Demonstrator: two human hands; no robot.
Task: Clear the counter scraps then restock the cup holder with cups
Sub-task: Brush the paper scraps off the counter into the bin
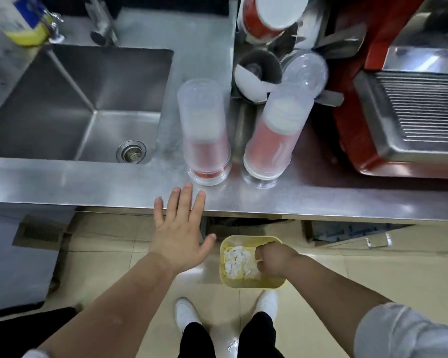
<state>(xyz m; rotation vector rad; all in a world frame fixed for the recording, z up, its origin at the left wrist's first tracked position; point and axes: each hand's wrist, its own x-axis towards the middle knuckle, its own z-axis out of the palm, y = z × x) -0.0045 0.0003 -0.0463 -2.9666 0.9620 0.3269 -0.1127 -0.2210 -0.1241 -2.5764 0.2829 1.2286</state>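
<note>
Fingers (pixel 185 200) of our left hand (pixel 177 228) lie straight and spread, their tips over the front edge of the steel counter (pixel 88 182), gripping nothing; our right hand (pixel 274 259) curls over the rim of a yellow bin (pixel 243 281) down on the floor, and whether it pinches the rim or a scrap we cannot tell; white scraps (pixel 237 263) sit inside the bin, so we judge the clearing nearly done; restocking looks untouched, since two sleeved cup stacks, the left stack (pixel 204 135) and the right stack (pixel 274 135), stand on the counter just beside each other, in front of the cup holder (pixel 259 73); we count one bin, two stacks, one sink (pixel 75 99) at left, one red machine (pixel 398 112) at right.
</note>
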